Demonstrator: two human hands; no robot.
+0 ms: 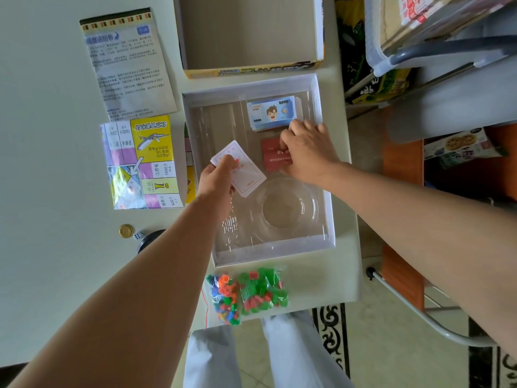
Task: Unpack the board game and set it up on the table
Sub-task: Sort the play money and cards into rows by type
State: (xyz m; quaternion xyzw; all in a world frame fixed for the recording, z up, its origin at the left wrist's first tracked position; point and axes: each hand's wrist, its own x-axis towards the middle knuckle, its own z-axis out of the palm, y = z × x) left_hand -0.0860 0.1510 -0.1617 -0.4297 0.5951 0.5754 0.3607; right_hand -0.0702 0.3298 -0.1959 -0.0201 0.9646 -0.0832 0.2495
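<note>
The open game box [326, 175] with a clear plastic insert lies on the white table. My left hand [216, 179] holds a stack of white cards with red print [246, 175] above the insert. My right hand [306, 148] reaches into the box, its fingers curled on a red card deck [271, 156]. A pile of blue paper money marked 5000 [270, 113] lies in the far compartment. The folded game board [140, 161] and the rules sheet [126, 65] lie to the left of the box.
The box lid [251, 70] stands behind the box. Two bags of coloured plastic pieces [247, 294] lie at the near table edge. A gold coin [126, 231] and a die [138, 235] sit to the left. Shelves and bins crowd the right.
</note>
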